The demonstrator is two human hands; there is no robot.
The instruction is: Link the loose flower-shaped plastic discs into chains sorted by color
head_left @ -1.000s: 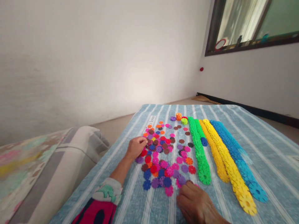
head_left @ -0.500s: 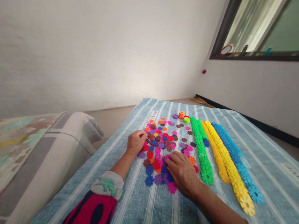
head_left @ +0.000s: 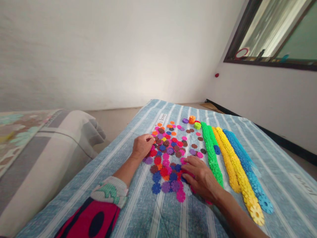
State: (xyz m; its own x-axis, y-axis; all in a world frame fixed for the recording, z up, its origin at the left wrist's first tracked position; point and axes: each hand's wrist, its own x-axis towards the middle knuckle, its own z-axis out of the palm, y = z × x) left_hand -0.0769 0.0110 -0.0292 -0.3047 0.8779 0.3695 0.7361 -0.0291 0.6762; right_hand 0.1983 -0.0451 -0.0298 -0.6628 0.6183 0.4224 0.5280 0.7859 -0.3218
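Plastic discs (head_left: pixel 170 150) in many colours lie scattered on the striped blanket (head_left: pixel 148 211), just right of the left hand (head_left: pixel 141 146), whose grip is curled together, and under the right hand (head_left: pixel 201 177), whose grip lies spread flat, with the green row (head_left: pixel 212 155) just beyond it.

A blue striped blanket (head_left: pixel 272 158) lies spread out, bearing long rows of overlapping discs — a green row (head_left: pixel 211 152), a yellow row (head_left: pixel 235 162), a blue row (head_left: pixel 247 162) — with a small orange stack (head_left: pixel 192 119) near their far end, grey folded bedding (head_left: pixel 49 155) at left and a dark-framed window (head_left: pixel 277 29) upper right.
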